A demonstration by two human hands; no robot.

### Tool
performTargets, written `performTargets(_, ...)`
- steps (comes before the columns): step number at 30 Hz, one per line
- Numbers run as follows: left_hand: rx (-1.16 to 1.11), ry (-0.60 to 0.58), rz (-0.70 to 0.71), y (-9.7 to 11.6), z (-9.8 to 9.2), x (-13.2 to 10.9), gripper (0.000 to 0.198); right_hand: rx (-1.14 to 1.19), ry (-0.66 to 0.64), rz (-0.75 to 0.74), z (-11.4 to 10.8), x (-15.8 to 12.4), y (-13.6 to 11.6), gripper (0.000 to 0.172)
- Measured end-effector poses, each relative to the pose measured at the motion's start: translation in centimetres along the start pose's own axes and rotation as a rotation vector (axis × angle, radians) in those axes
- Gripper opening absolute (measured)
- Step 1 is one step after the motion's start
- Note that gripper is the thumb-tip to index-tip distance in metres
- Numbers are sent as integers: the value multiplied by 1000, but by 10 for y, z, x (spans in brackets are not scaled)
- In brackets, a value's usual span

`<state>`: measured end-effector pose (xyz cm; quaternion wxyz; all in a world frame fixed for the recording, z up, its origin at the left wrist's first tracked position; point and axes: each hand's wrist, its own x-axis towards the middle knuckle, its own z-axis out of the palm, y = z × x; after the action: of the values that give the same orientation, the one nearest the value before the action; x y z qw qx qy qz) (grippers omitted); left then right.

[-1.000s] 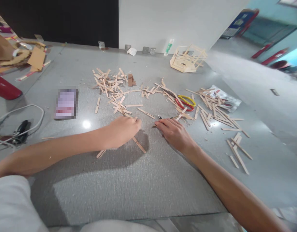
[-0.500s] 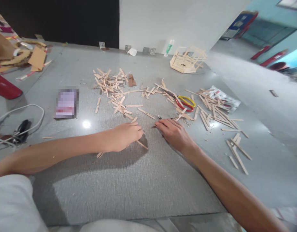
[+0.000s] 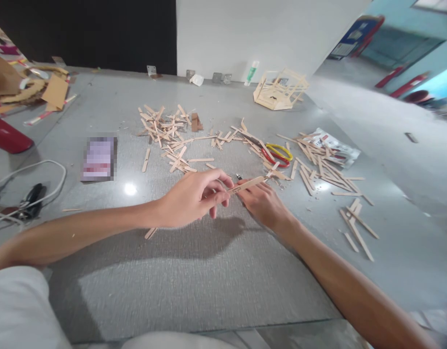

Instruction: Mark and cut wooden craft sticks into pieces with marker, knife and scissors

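My left hand (image 3: 205, 196) is raised over the table, pinching a wooden craft stick (image 3: 247, 185) between thumb and fingertips. The stick points right, and its far end passes in front of my right hand (image 3: 262, 201). That hand lies low on the tabletop, palm down, fingers stretched out to the left. Just beyond its fingers shows the dark tip of a thin tool (image 3: 238, 177); the rest is hidden. A few sticks (image 3: 151, 233) lie under my left forearm.
Loose craft sticks (image 3: 161, 125) lie in a heap behind, with more sticks (image 3: 328, 172) at right. Red-and-yellow-handled scissors (image 3: 276, 154), a phone (image 3: 99, 159), a stick-built frame (image 3: 279, 92), a plastic packet (image 3: 336, 148) and a white cable (image 3: 63, 169) are around.
My left hand has lifted and turned, bringing the craft stick up from near the table toward the right. My right hand has stayed in nearly the same place.
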<state>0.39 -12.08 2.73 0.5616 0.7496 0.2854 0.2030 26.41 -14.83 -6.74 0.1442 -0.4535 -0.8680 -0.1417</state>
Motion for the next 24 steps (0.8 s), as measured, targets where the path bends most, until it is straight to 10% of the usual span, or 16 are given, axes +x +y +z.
performTargets(9, -23, -6, -30, 1, -1, 2, 19, 7, 47, -45, -7, 3, -5, 28)
performTargets(19, 268, -88, -133, -22, -9, 12, 16, 61, 169, 298, -18, 1, -15, 27)
performTargets(24, 259, -195, -167, -42, -9, 16, 17, 126, 61, 151, -32, -1, -16, 31)
